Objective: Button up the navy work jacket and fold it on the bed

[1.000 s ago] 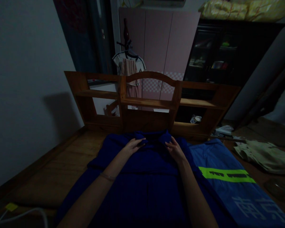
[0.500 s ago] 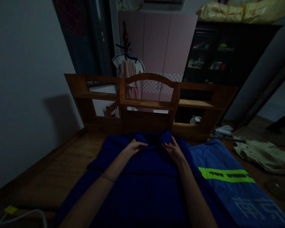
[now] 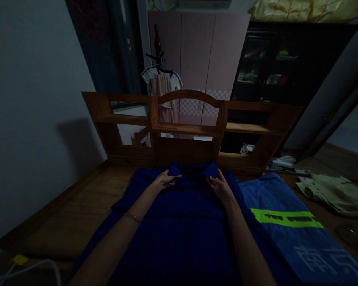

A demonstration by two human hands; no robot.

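A dark blue garment (image 3: 181,234) lies spread flat on a wooden bed platform (image 3: 77,206), collar end toward the headboard. My left hand (image 3: 164,179) rests at the left collar flap, fingers curled on the cloth. My right hand (image 3: 220,186) lies at the right collar flap, fingers pressed on the fabric edge. Both forearms stretch over the garment's middle. A thin bracelet sits on my left wrist.
A lighter blue garment (image 3: 289,234) with a yellow-green stripe lies to the right. A wooden headboard with shelves (image 3: 191,127) stands behind. Olive clothing (image 3: 334,190) lies at far right. A white cable (image 3: 32,268) runs at lower left. A pink wardrobe and dark cabinet stand beyond.
Both hands have shifted slightly along the collar, the left closing on its flap and the right moving a little outward. The view has swayed a bit.
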